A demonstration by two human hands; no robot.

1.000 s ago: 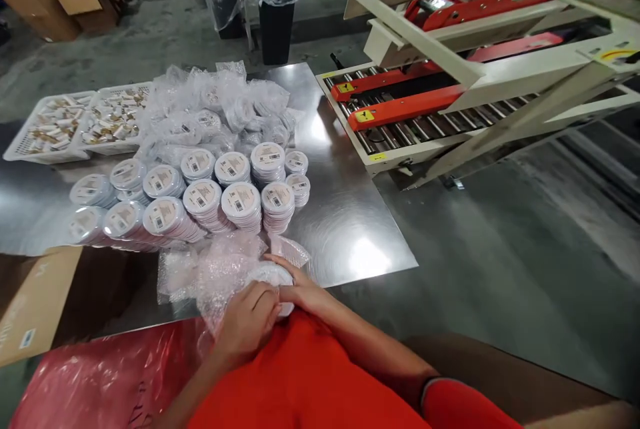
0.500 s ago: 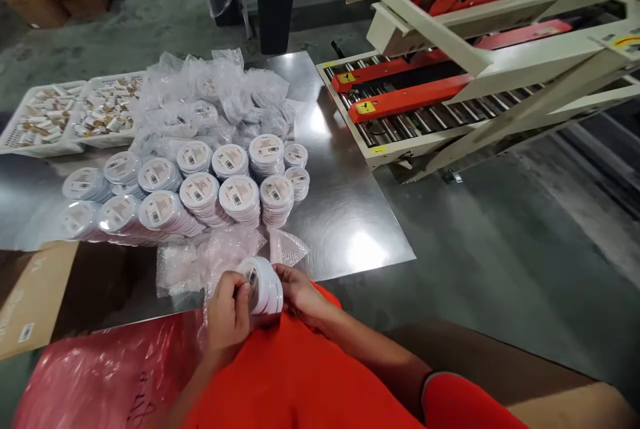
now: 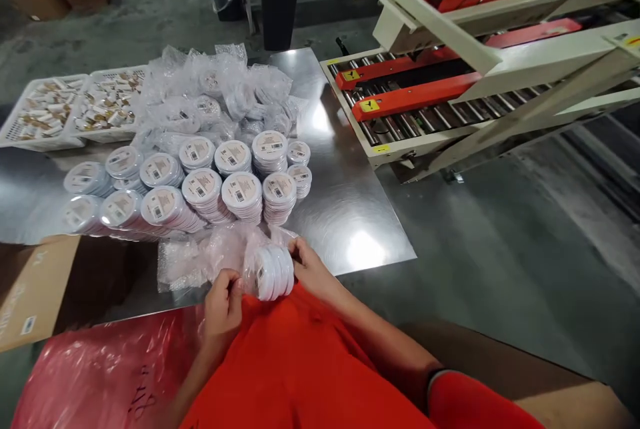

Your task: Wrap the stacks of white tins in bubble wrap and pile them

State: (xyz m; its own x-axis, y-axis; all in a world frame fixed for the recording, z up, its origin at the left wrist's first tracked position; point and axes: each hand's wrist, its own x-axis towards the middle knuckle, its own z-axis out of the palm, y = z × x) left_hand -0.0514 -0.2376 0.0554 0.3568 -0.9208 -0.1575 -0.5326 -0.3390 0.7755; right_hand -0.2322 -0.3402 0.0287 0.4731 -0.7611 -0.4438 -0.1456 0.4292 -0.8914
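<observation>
A short stack of round white discs point(image 3: 276, 273) with a barcode label on its end face lies on its side at the table's front edge, between my hands. Clear bubble wrap point(image 3: 250, 252) runs along the stack's left side. My left hand point(image 3: 223, 299) is closed, pinching what looks like the edge of this wrap. On the other end, the fingers of my right hand point(image 3: 313, 270) grip the disc stack; their tips are partly hidden behind it. Just beyond, upright stacks of labelled discs point(image 3: 241, 192) stand in two rows.
Bubble-wrapped bundles point(image 3: 215, 89) are heaped behind the rows on the metal table point(image 3: 355, 215). Two white baskets point(image 3: 75, 139) hold small white-and-brown pieces. A roller conveyor point(image 3: 415, 119) stands right, a cardboard box point(image 3: 35, 289) left, and red plastic point(image 3: 115, 369) below the table edge.
The disc stack has moved slightly right and turned, and bubble wrap now shows along its left side. My left hand has shifted from the label face to the wrap; my right hand rose slightly.
</observation>
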